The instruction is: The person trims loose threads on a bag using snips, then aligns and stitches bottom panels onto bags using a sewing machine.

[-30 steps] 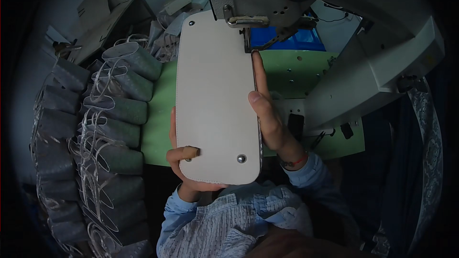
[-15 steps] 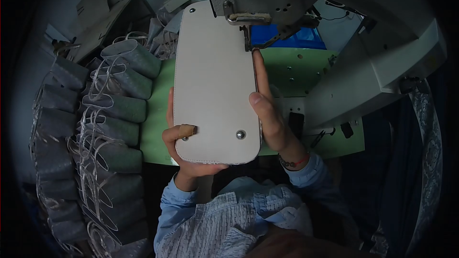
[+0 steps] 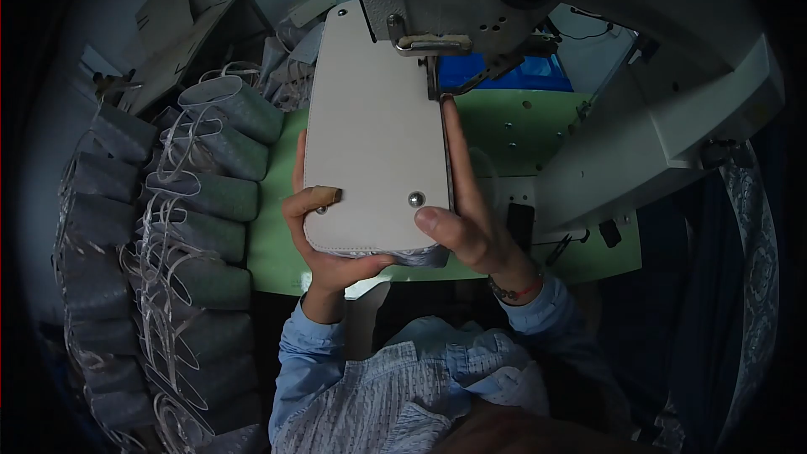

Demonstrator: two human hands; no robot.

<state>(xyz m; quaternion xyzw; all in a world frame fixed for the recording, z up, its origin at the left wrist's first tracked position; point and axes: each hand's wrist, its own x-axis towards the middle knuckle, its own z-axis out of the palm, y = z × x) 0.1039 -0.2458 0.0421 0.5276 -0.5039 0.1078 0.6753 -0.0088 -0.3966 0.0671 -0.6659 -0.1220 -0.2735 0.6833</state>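
A white panel [image 3: 374,130] with rounded corners, metal studs and a stitched edge lies under the head of a sewing machine [image 3: 445,0]. Patterned grey material shows below its near edge. My left hand [image 3: 324,231] grips the near left corner, one finger with a tan wrap bent over the top beside a stud. Along the right edge lies my right hand [image 3: 471,219], its thumb on the panel near the right stud and its forefinger stretched toward the presser foot [image 3: 432,80]. The contact under the foot is partly hidden.
Rows of grey bags [image 3: 206,235] with thin straps stand along the left. A green work surface [image 3: 282,244] lies beneath the panel. Behind the machine is a blue tray [image 3: 538,76]. Cardboard pieces [image 3: 181,29] lean at the back left. The machine's arm [image 3: 672,126] spans the right.
The panel has moved away from my body, further under the machine, with my left hand moving along. My right thumb has slid closer to the near right stud.
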